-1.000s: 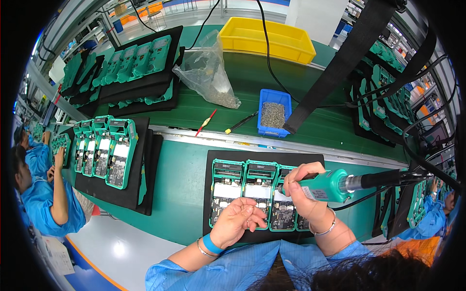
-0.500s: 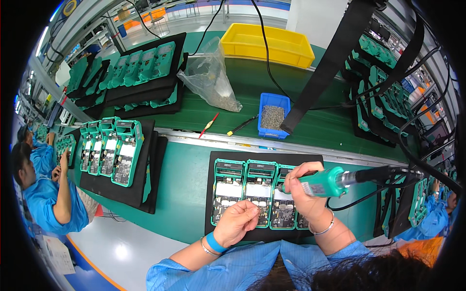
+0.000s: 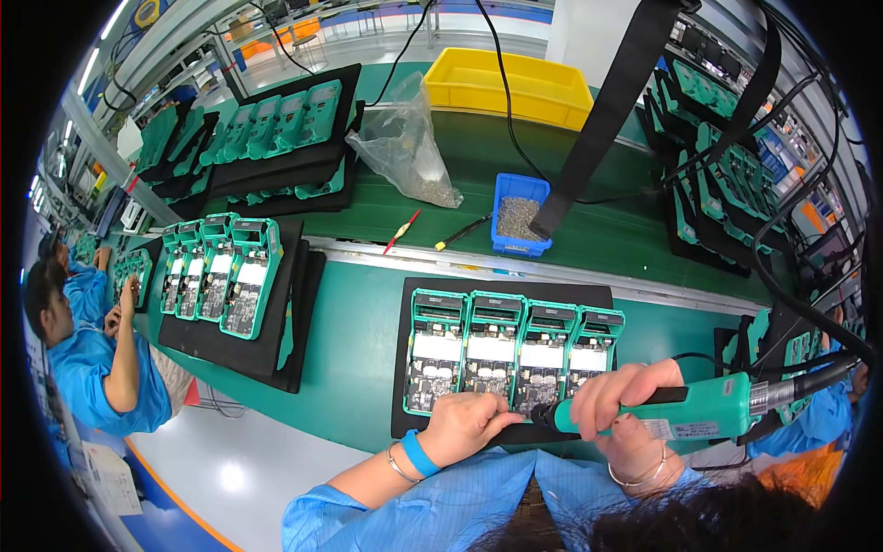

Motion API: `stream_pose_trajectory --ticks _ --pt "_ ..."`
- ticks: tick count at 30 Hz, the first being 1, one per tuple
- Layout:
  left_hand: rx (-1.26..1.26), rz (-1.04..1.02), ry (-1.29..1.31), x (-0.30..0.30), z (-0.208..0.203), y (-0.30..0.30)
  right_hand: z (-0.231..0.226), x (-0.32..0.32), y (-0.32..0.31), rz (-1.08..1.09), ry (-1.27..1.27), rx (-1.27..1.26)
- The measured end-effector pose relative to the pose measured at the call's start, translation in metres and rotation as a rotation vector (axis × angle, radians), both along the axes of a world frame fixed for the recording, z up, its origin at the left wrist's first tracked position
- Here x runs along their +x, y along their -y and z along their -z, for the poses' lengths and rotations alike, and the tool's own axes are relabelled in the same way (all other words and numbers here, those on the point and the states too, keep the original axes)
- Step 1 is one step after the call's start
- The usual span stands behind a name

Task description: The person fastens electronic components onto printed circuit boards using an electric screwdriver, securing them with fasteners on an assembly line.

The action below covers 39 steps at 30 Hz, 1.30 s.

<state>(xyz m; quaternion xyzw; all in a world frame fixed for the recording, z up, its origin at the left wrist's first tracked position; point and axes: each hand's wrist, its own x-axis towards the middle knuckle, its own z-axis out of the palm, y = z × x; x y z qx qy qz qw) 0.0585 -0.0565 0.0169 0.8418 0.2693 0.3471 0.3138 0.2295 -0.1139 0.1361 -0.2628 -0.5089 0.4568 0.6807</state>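
My right hand [image 3: 625, 409] is wrapped round a green electric screwdriver [image 3: 704, 408], which lies nearly level with its dark tip pointing left. Thumb and forefinger of my left hand [image 3: 460, 429] are pinched together close to that tip; whatever is between them is too small to make out. Both hands are over the near edge of a black foam mat [image 3: 398, 386]. Several green device housings with circuit boards stand in a row on it: a leftmost housing [image 3: 436, 348], a second housing [image 3: 491, 340], a third housing [image 3: 544, 354] near the tip, and a right-hand housing [image 3: 593, 345] partly covered by my right hand.
Beyond the mat are a blue bin [image 3: 498, 241] of small metal parts, a clear plastic bag [image 3: 405, 152], a yellow tray [image 3: 510, 87], a red-and-yellow tool [image 3: 402, 232] and a black tool [image 3: 464, 233]. More housings [image 3: 248, 290] sit left. Cables hang right; a co-worker [image 3: 115, 368] sits left.
The screwdriver has swung down from above the housings toward the mat's near edge, its tip meeting my left fingertips. My left hand has shifted slightly right. The view has moved a little.
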Motion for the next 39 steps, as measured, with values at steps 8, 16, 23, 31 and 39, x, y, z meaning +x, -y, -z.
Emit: stream_pose_trajectory --ticks 8,16,23,31,39 --pt "0.120 0.039 -0.018 -0.005 -0.001 0.000 0.003 -0.002 0.005 -0.049 0.003 0.004" --pt "0.159 0.073 0.006 -0.005 -0.002 -0.004 -0.002 -0.006 0.001 -0.062 0.032 -0.022" --pt "0.178 0.152 -0.022 -0.008 0.005 -0.009 0.005 -0.007 -0.010 -0.135 0.057 -0.049" --pt "-1.048 -0.091 0.745 -0.030 0.015 -0.022 0.023 -0.012 -0.041 0.173 0.181 0.080" --pt "-1.393 -0.175 1.357 -0.060 0.000 -0.045 0.048 -0.011 -0.071 0.340 0.333 0.046"
